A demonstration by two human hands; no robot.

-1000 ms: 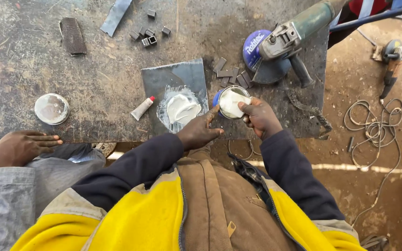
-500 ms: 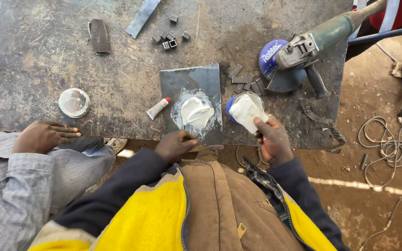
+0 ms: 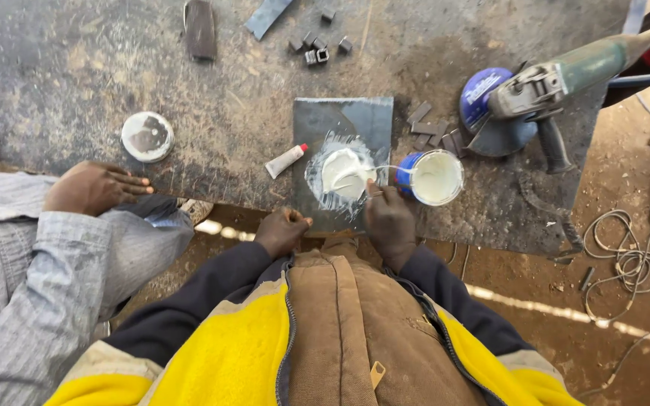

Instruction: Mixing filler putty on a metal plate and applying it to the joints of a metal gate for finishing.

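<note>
Workbench (image 3: pixel 77 75) of dark, scuffed metal fills the upper view. On its right lies an angle grinder (image 3: pixel 543 94) with a green handle. A grey metal plate (image 3: pixel 344 135) sits at the near edge, bearing a blob of white paste (image 3: pixel 344 171). Just right of it stands a blue tin (image 3: pixel 434 177) full of the same white paste. The right hand (image 3: pixel 389 222) is closed on a thin tool whose tip is in the blob. The left hand (image 3: pixel 282 231) rests curled in a loose fist at the plate's near edge, holding nothing visible. A small white tube (image 3: pixel 286 160) lies left of the plate; a round lid (image 3: pixel 147 137) farther left. Another person's hand (image 3: pixel 93 188) rests on a knee.
</note>
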